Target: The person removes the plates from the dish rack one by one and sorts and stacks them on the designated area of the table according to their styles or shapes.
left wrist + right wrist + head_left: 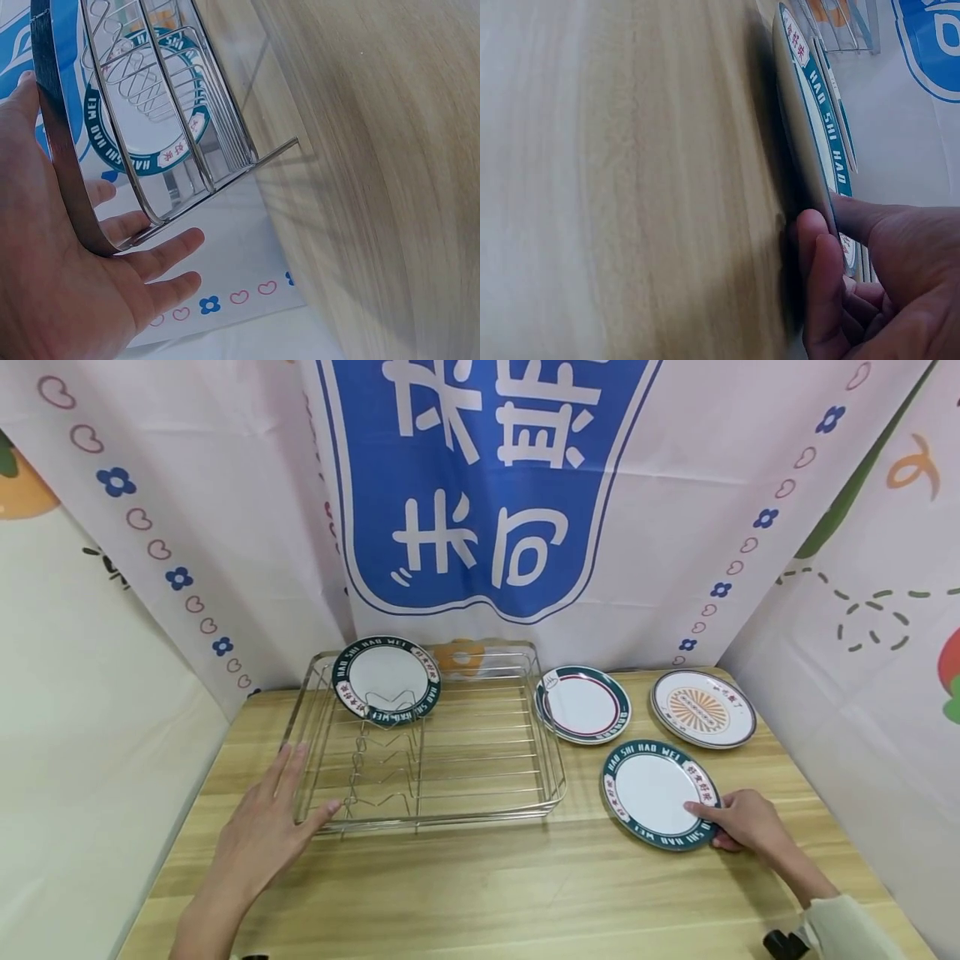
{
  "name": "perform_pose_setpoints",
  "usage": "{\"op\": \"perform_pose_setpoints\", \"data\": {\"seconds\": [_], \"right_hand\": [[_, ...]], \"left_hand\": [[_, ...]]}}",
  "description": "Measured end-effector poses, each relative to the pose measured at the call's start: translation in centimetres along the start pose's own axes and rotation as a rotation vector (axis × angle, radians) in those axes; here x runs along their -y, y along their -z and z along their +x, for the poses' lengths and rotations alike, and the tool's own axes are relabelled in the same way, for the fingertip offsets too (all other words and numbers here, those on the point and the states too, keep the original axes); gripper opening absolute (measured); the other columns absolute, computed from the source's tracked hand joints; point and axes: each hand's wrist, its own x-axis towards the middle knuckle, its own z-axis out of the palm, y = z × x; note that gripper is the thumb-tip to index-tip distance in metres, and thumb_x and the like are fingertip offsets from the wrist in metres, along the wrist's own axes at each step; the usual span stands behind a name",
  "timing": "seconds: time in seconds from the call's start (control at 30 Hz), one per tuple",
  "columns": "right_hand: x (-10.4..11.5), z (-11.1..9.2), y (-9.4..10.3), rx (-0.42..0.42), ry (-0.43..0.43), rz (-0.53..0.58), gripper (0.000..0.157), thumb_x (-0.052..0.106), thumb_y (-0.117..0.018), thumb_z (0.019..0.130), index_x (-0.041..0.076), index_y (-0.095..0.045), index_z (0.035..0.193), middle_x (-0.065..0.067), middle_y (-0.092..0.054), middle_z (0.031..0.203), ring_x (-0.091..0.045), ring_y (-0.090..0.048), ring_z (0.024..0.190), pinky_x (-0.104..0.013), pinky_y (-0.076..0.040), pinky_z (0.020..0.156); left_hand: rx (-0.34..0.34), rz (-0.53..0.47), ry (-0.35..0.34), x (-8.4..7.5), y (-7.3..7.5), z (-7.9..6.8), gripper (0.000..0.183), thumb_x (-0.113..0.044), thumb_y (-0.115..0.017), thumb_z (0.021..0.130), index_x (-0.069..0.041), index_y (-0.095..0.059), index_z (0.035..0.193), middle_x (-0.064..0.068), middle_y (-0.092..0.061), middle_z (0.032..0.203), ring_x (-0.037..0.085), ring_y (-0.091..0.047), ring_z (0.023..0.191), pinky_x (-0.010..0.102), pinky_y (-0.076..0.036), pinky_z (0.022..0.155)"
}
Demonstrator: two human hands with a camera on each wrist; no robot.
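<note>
My right hand [746, 822] pinches the near right rim of a white plate [656, 793] with a dark green lettered border. In the right wrist view the thumb lies over the plate [821, 127] and the fingers curl under it, the plate lifted a little off the wood. My left hand [262, 827] rests against the left front corner of a wire dish rack [480, 814], fingers spread and fairly straight. The left wrist view shows the hand [97, 285] touching the rack's metal frame [67, 172]. A matching green-bordered plate [386, 672] leans at the rack's back left.
Right of the rack lies a plate with a green rim and red ring [585, 706]. Stacked plates with an orange sunburst [701, 710] sit at the back right. Printed cloth [247, 527] hangs behind the wooden table [487, 893] and along its sides.
</note>
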Motion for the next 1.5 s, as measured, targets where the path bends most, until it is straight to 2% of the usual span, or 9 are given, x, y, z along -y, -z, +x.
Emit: {"op": "perform_pose_setpoints", "data": {"seconds": [0.27,0.5,0.6,0.7,0.83,1.1,1.23,1.33,1.5], "right_hand": [[0.2,-0.3,0.5,0.026,0.020,-0.071,0.058,0.060,-0.075,0.093,0.009,-0.063,0.067,-0.003,-0.068,0.055,-0.013,-0.064,0.048,-0.024,-0.050,0.046],[1.1,-0.1,2.3,-0.001,0.095,-0.301,0.064,0.065,-0.063,0.099,0.012,-0.065,0.063,0.002,-0.064,0.055,-0.014,-0.055,0.050,-0.030,-0.040,0.052],[1.8,-0.1,3.5,-0.011,0.079,-0.382,0.064,0.067,-0.060,0.099,0.010,-0.069,0.072,-0.001,-0.062,0.061,-0.017,-0.052,0.057,-0.032,-0.036,0.055],[2.8,-0.3,4.6,-0.039,0.075,-0.443,0.074,0.070,-0.060,0.097,-0.003,-0.071,0.097,-0.018,-0.070,0.081,-0.027,-0.061,0.070,-0.039,-0.044,0.059],[4.9,-0.6,5.1,-0.086,0.120,-0.512,0.094,0.075,-0.059,0.095,-0.014,-0.062,0.125,-0.036,-0.069,0.115,-0.039,-0.067,0.086,-0.048,-0.052,0.063],[10.9,-2.3,3.8,-0.125,0.283,-0.534,0.091,0.069,-0.067,0.094,-0.012,-0.059,0.137,-0.030,-0.073,0.117,-0.037,-0.070,0.086,-0.043,-0.053,0.060],[14.2,-3.4,3.0,-0.176,0.401,-0.518,0.088,0.066,-0.073,0.092,-0.008,-0.061,0.140,-0.031,-0.071,0.125,-0.042,-0.073,0.096,-0.051,-0.060,0.069],[16.5,-4.0,2.7,-0.184,0.462,-0.510,0.088,0.063,-0.075,0.092,-0.006,-0.059,0.144,-0.029,-0.070,0.130,-0.049,-0.070,0.110,-0.060,-0.060,0.082],[19.9,-4.4,2.6,-0.158,0.551,-0.490,0.082,0.055,-0.077,0.094,-0.005,-0.057,0.146,-0.030,-0.070,0.130,-0.048,-0.069,0.114,-0.061,-0.060,0.088]], "left_hand": [[0.008,-0.012,-0.003,-0.2,0.0,0.0,0.100,-0.065,-0.056,0.103,-0.026,0.006,0.171,0.018,-0.001,0.178,0.073,-0.034,0.136,0.086,-0.033,0.103],[-0.008,-0.013,-0.002,0.0,0.1,-0.1,0.100,-0.066,-0.055,0.103,-0.025,0.005,0.172,0.019,-0.003,0.178,0.073,-0.035,0.135,0.085,-0.033,0.106],[-0.003,-0.015,-0.001,-0.1,0.1,-0.1,0.100,-0.066,-0.055,0.103,-0.025,0.005,0.172,0.019,-0.003,0.178,0.073,-0.034,0.136,0.085,-0.033,0.105],[0.002,-0.014,0.003,-0.1,0.1,-0.1,0.101,-0.066,-0.055,0.102,-0.025,0.005,0.172,0.019,-0.002,0.178,0.072,-0.033,0.137,0.086,-0.033,0.104],[-0.002,-0.008,0.005,-0.1,0.1,-0.1,0.101,-0.066,-0.056,0.102,-0.026,0.006,0.172,0.018,-0.002,0.178,0.071,-0.034,0.137,0.086,-0.035,0.102],[-0.007,0.004,-0.004,0.2,0.2,-0.2,0.101,-0.067,-0.055,0.102,-0.025,0.005,0.172,0.019,-0.002,0.177,0.072,-0.034,0.137,0.085,-0.031,0.107],[-0.008,0.016,-0.016,0.1,0.3,-0.1,0.100,-0.068,-0.054,0.102,-0.024,0.004,0.172,0.019,-0.002,0.177,0.071,-0.033,0.138,0.084,-0.028,0.110],[-0.008,0.027,-0.022,0.0,0.3,-0.1,0.100,-0.068,-0.053,0.102,-0.023,0.003,0.172,0.019,-0.003,0.177,0.071,-0.033,0.138,0.084,-0.027,0.111],[-0.019,0.037,-0.032,0.0,0.3,-0.1,0.099,-0.067,-0.054,0.102,-0.021,0.000,0.172,0.021,-0.006,0.177,0.070,-0.033,0.139,0.083,-0.028,0.111]]}}
